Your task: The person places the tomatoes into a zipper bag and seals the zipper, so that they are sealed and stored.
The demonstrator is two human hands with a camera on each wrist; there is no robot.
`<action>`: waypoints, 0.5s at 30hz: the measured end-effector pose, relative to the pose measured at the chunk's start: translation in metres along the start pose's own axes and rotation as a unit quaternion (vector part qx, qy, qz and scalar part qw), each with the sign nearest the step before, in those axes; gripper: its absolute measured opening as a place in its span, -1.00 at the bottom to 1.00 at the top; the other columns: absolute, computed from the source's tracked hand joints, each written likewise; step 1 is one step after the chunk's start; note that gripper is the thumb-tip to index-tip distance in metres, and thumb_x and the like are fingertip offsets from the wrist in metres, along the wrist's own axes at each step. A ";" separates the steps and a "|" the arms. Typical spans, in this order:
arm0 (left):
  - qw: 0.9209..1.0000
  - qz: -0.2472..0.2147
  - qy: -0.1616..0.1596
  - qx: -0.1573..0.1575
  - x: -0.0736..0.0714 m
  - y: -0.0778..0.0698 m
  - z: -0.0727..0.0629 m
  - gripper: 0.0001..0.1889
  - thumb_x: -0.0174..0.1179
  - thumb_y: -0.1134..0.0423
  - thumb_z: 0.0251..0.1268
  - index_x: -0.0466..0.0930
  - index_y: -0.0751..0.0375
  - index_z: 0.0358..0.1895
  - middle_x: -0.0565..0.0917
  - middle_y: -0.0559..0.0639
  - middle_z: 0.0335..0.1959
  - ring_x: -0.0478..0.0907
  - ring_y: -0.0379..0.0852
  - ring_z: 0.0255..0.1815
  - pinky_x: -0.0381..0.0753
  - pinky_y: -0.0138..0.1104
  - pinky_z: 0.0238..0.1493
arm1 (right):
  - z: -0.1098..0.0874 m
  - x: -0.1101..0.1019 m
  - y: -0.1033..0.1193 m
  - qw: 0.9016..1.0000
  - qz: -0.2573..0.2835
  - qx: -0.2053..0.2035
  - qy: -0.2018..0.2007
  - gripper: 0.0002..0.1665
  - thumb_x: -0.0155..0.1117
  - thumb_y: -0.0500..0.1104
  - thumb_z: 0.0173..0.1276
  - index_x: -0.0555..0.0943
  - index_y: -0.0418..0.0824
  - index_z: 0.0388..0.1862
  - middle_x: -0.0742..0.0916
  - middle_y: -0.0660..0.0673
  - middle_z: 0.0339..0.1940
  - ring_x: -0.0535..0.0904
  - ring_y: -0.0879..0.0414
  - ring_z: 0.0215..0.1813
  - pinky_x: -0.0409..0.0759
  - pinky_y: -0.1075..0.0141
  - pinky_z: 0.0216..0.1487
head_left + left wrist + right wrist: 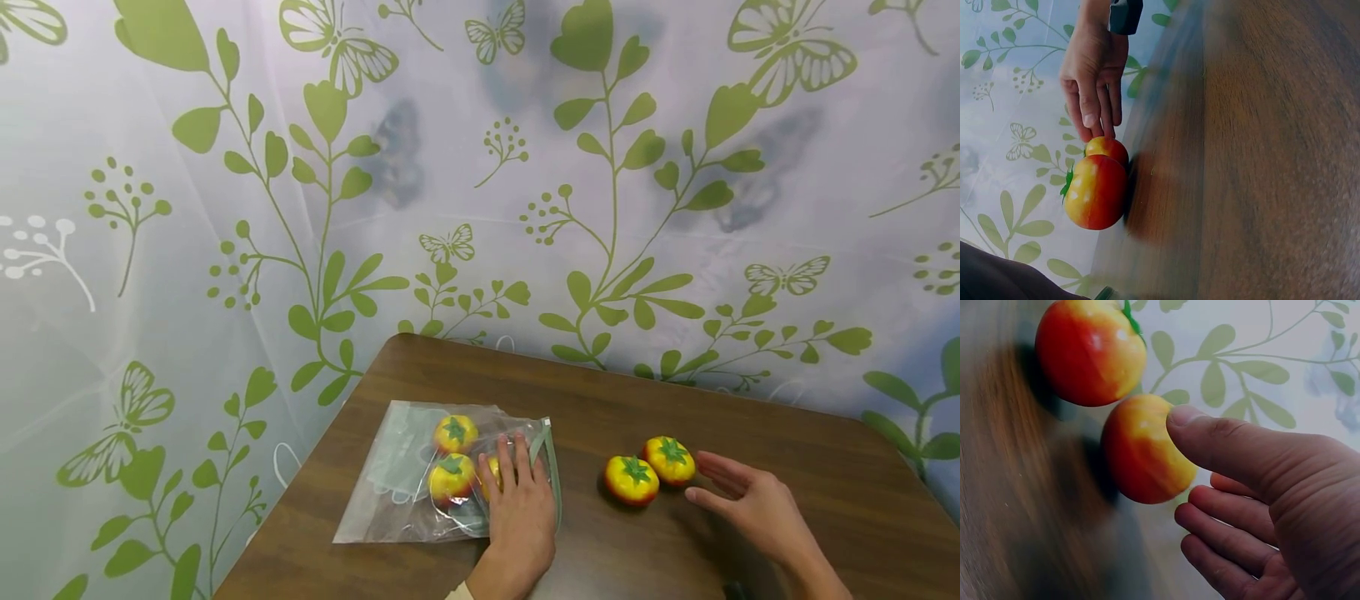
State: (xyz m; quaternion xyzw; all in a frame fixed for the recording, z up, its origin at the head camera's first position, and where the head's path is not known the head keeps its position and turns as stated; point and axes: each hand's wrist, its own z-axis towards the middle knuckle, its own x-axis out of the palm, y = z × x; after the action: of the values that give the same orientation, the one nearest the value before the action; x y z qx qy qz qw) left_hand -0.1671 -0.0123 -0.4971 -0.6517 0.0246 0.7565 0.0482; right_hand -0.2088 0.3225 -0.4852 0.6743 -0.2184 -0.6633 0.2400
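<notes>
My left hand (517, 517) lies on a clear zip bag (382, 500), its straight fingers over one yellow-and-red tomato (491, 475) that is partly hidden. Two more tomatoes, an upper one (455, 433) and a lower one (452, 479), show through the plastic. Right of the bag, two tomatoes with green leafy tops, the nearer one (632, 480) and the farther one (670, 461), sit side by side on the table. Beside the farther one is my right hand (757, 508), thumb and fingers spread apart. In the right wrist view, the thumb overlaps that tomato (1147, 450).
The brown wooden table (585, 400) has its back edge close to a hanging cloth (480, 200) with green leaves and butterflies. The bag's green zip edge (553, 467) faces right. A dark band (1125, 15) is on the right wrist.
</notes>
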 end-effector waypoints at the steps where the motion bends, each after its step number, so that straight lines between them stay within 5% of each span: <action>1: 1.000 0.002 0.000 0.001 0.000 0.000 0.000 -0.02 0.77 0.11 -0.12 0.58 0.10 0.51 0.26 0.27 0.75 0.16 0.38 0.76 0.20 0.38 0.63 | 0.001 0.002 0.000 1.000 0.003 0.001 -0.001 0.00 0.58 0.24 0.40 0.53 -0.39 0.55 0.69 -0.42 0.42 0.74 -0.33 0.34 0.82 0.24 0.02; 12: 1.000 0.003 -0.004 -0.002 -0.001 -0.001 -0.001 -0.04 0.77 0.12 -0.12 0.59 0.09 0.51 0.28 0.26 0.74 0.17 0.36 0.76 0.21 0.36 0.63 | 0.012 0.017 0.000 1.000 0.014 0.001 -0.025 0.03 0.60 0.26 0.37 0.53 -0.37 0.56 0.65 -0.45 0.44 0.69 -0.32 0.39 0.76 0.47 -0.04; 15: 1.000 0.005 -0.009 -0.002 -0.001 -0.001 -0.001 -0.06 0.76 0.12 -0.11 0.60 0.08 0.50 0.29 0.26 0.73 0.20 0.36 0.75 0.22 0.36 0.63 | 0.013 0.019 0.001 1.000 0.009 0.005 -0.028 0.04 0.59 0.29 0.37 0.52 -0.35 0.57 0.65 -0.44 0.44 0.69 -0.31 0.39 0.80 0.29 0.05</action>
State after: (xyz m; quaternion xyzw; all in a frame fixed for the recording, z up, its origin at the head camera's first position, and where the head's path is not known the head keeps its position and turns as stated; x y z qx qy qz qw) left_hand -0.1661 -0.0116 -0.4962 -0.6449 0.0256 0.7626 0.0431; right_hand -0.2214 0.3097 -0.5000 0.6545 -0.2343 -0.6788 0.2366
